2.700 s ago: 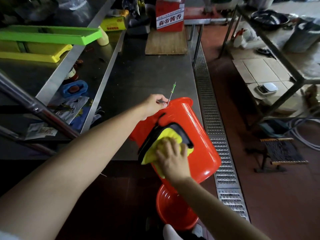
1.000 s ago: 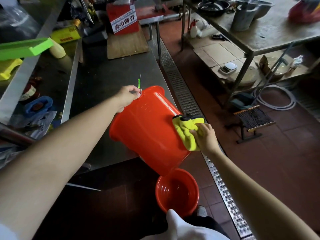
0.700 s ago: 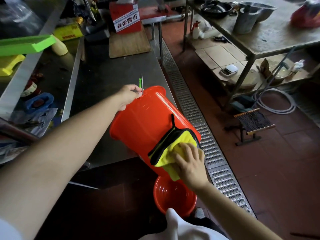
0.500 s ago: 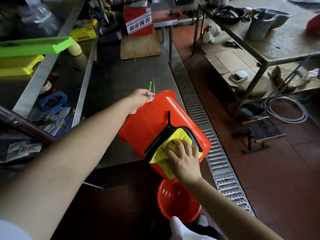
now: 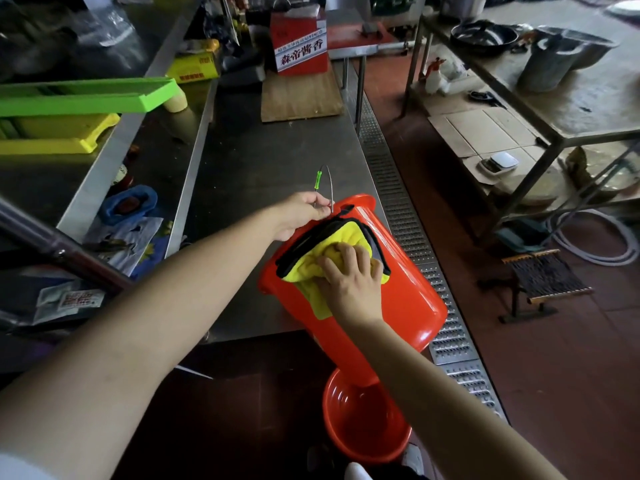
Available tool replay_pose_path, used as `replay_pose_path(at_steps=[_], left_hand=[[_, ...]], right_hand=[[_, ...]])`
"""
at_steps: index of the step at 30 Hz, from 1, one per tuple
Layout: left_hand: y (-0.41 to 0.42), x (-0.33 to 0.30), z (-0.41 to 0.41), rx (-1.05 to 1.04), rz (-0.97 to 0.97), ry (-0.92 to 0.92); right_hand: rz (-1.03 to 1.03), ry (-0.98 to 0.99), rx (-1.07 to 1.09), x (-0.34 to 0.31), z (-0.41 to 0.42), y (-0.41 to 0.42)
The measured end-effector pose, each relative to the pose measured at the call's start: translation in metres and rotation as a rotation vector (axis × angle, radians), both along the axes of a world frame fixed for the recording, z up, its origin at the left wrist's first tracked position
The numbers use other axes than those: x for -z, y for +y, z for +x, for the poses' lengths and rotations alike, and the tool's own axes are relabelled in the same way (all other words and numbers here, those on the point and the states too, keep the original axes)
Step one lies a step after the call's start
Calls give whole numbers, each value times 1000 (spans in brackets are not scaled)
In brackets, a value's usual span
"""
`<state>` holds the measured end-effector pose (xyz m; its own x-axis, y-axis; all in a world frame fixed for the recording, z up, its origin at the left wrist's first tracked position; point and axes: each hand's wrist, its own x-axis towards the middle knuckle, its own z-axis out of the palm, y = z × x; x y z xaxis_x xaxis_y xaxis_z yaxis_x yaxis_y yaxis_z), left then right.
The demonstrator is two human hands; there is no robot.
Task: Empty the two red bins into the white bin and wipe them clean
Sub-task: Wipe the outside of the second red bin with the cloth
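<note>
Red bin (image 5: 398, 292) wiped by right hand (image 5: 349, 282) with cloth (image 5: 311, 268)

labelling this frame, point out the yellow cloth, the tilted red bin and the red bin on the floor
yellow cloth (image 5: 313, 263), head view, bunched middle
tilted red bin (image 5: 405, 299), head view, outer wall
red bin on the floor (image 5: 363, 457), head view, near rim

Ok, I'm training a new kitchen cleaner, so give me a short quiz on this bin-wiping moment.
1. True or false: the right hand presses the yellow cloth on the outside of the tilted red bin.
2. What does the left hand pinch? A) the cloth B) the bin's wire handle C) the green tray
3. Where is the second red bin?

Key: 1 true; 2 B; 3 on the floor, below the tilted bin.
</note>
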<state>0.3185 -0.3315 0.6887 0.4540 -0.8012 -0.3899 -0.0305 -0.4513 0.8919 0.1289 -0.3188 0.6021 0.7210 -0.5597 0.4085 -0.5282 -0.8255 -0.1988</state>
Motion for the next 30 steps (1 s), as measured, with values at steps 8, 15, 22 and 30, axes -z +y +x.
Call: replay_pose_path(at_steps=[8,15,22,30], left_hand=[[6,-4,-3,5,50,29],[10,-6,-8,-32,56,11],[11,-2,-13,-68,3,-99],[15,6,-15,-89,-13,-211]], right_hand=[[-14,-31,-53,44,-125,12],[44,-2,-13,39,-134,5],[137,31,41,-17,-21,-37],[145,-48,-32,0,-49,-41]])
